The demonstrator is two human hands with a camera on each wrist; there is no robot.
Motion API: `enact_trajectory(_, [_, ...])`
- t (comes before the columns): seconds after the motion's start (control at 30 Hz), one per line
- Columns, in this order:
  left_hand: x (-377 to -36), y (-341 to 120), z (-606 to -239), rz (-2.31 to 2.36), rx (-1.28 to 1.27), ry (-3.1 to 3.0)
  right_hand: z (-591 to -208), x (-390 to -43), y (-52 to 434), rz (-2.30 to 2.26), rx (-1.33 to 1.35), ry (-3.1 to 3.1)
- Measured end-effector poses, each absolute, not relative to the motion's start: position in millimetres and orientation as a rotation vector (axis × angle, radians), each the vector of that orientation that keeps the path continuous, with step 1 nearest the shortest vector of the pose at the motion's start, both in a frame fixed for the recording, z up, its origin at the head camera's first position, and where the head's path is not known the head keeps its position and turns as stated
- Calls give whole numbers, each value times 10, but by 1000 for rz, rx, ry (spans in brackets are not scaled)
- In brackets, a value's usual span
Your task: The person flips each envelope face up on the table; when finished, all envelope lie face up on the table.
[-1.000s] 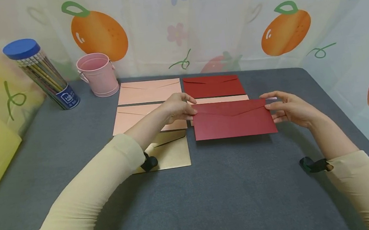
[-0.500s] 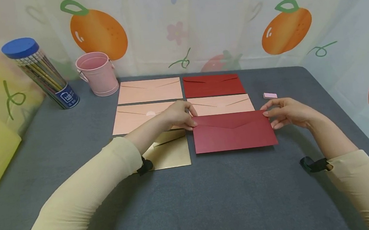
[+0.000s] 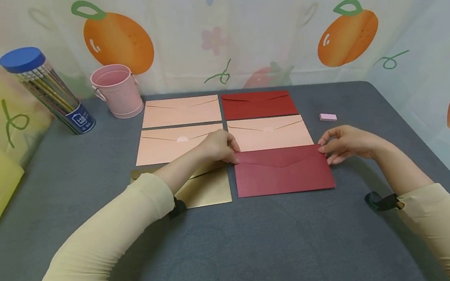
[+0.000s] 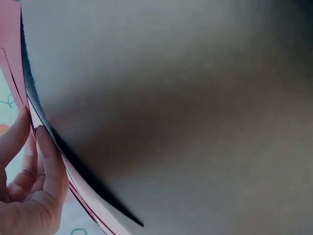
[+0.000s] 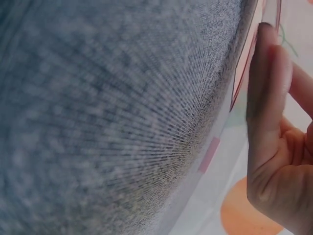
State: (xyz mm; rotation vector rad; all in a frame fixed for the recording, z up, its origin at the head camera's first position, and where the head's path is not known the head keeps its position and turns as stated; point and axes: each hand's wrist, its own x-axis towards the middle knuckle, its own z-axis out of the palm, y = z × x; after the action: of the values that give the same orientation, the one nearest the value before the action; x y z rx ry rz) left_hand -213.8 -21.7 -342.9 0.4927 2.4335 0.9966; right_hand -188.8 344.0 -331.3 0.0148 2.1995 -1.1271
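Pinching the red envelope [image 3: 283, 171] by its top corners, left hand [image 3: 218, 146] and right hand [image 3: 342, 144]; no legible writing.

Person, two bare hands, long sleeves.
Left hand [image 3: 219, 146] and right hand [image 3: 346, 143] uncovered; both arms in close-fitting pale cream-yellow ribbed sleeves; black strap at each wrist.

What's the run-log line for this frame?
left hand: pinches near red envelope top-left corner | right hand: pinches top-right corner | envelope: flat on table, beside gold envelope
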Motion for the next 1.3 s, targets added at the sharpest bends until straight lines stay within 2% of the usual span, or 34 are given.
enact_trajectory(0.33, [-2132,-196,-3445,853,674,2539,-3344,-1862,3422,-1022,-117,2278])
enact_trajectory(1.3, [-2082,-181,-3443,814,651,2575,-3407,-1885,3337,-987,-76,2369])
